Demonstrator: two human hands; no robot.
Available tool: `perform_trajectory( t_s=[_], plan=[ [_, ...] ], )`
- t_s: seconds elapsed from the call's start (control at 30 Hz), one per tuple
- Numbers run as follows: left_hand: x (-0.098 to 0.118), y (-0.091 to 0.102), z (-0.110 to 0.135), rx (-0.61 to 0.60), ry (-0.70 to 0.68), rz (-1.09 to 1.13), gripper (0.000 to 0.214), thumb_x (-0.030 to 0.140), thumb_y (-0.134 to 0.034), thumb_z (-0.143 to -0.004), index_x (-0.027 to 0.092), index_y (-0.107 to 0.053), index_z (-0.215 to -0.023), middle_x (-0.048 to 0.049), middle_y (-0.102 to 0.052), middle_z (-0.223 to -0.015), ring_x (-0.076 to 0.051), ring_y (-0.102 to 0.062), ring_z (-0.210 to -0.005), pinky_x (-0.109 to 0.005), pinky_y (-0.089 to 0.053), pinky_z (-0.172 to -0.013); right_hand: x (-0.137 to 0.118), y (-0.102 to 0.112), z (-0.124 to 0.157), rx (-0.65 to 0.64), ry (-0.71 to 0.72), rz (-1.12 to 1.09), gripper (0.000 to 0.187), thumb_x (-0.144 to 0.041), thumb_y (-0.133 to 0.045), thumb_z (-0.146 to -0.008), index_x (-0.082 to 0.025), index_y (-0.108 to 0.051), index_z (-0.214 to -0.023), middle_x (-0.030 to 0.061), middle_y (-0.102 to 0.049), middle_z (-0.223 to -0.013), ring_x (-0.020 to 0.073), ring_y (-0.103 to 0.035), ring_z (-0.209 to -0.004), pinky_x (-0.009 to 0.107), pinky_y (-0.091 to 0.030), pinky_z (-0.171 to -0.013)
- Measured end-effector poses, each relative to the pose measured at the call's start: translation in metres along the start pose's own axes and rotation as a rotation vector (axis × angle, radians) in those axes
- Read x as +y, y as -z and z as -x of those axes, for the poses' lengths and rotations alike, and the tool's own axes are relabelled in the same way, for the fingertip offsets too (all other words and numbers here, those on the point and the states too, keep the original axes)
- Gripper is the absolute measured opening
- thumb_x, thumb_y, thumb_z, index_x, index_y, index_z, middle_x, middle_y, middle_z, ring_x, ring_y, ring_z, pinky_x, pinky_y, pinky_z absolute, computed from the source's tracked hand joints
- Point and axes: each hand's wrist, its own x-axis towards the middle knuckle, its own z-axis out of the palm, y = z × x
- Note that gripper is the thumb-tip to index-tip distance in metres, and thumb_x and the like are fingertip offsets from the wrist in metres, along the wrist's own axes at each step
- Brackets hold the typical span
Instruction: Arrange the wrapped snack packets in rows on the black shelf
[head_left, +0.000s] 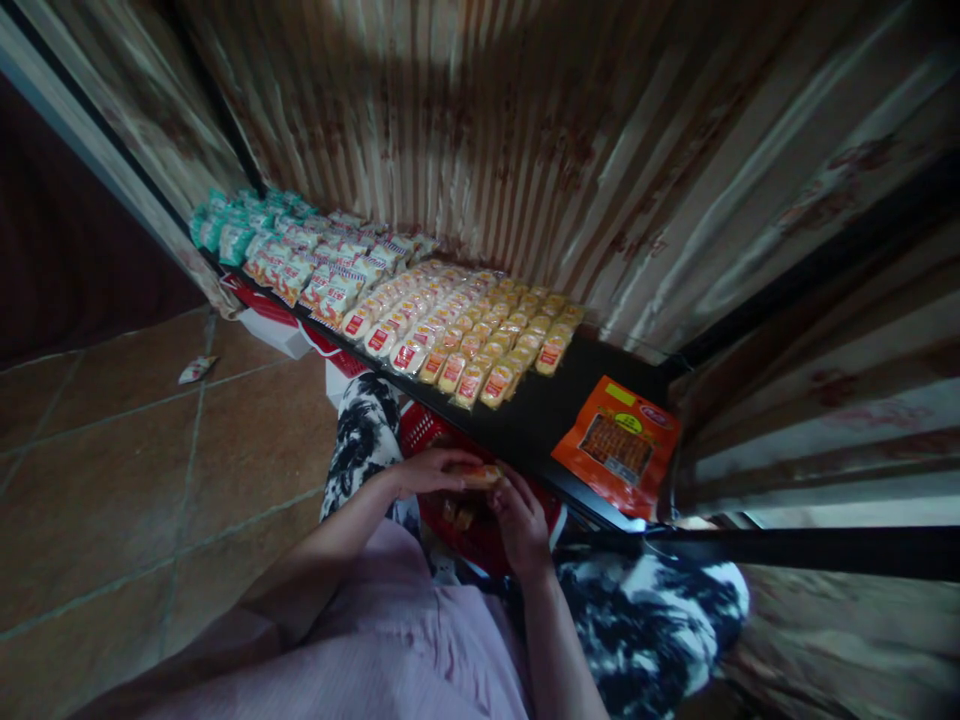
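Note:
Between my two hands is a small wrapped snack pack [480, 476], yellowish with some orange-red. My left hand [433, 472] closes on its left end, and my right hand [520, 517] pinches its right end. Both hands are above a red basket [427, 428] by my lap, which has more small yellow packs [459, 517] inside. Beyond them, yellow-wrapped packs [471, 380] lie in rows on a black shelf [517, 420]. Paler round packs with red labels [382, 338] are lined up to their left.
An orange snack bag [622, 445] lies at the shelf's right end. White-and-orange packets [330, 290] and green packets [234, 242] fill the left end. Striped curtains [480, 130] hang behind. A small packet [197, 369] lies on the tiled floor [112, 470].

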Motion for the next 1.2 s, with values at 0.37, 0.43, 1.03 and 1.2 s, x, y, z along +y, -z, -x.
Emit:
perform_trajectory(
  t_s=[0.37,0.43,1.03,1.2],
  plan=[
    [0.006,-0.010,0.001,-0.089,0.009,0.235,0.050,0.029,-0.066,-0.074,0.020,-0.052,-0.121,-0.0085,-0.054,-0.121,-0.022,-0.054,-0.105,-0.031,-0.050,-0.075,-0.013,-0.005,0.006,-0.047,-0.059,-0.296,0.037,-0.028,-0.075,-0.064,-0.022,-0.067,-0.100,0.0024,-0.068,-0.093,0.0122,-0.062,-0.079,0.024,-0.050,-0.074],
    [0.008,-0.011,0.001,-0.065,0.014,0.286,0.045,0.028,-0.067,-0.073,0.018,-0.054,-0.115,-0.0081,-0.056,-0.115,-0.021,-0.055,-0.102,-0.030,-0.050,-0.072,-0.014,-0.004,0.006,-0.048,-0.048,-0.287,0.038,-0.028,-0.074,-0.065,-0.022,-0.067,-0.101,0.0044,-0.068,-0.097,0.0145,-0.063,-0.082,0.029,-0.051,-0.078],
    [0.000,-0.025,-0.012,0.134,0.032,0.594,0.029,0.027,-0.067,-0.069,0.011,-0.059,-0.092,-0.0082,-0.067,-0.085,-0.018,-0.065,-0.070,-0.027,-0.049,-0.059,-0.019,0.001,0.005,-0.085,-0.046,-0.310,0.032,-0.029,-0.067,-0.068,-0.024,-0.069,-0.100,0.0066,-0.066,-0.111,0.0155,-0.063,-0.082,0.031,-0.052,-0.077],
    [0.002,-0.029,-0.015,0.168,0.041,0.605,0.024,0.025,-0.060,-0.074,0.013,-0.060,-0.094,-0.0058,-0.069,-0.081,-0.017,-0.065,-0.065,-0.026,-0.048,-0.057,-0.021,0.004,0.006,-0.134,-0.029,-0.299,0.034,-0.032,-0.064,-0.070,-0.025,-0.068,-0.103,0.0067,-0.063,-0.117,0.0191,-0.062,-0.093,0.035,-0.051,-0.082]
  ],
)
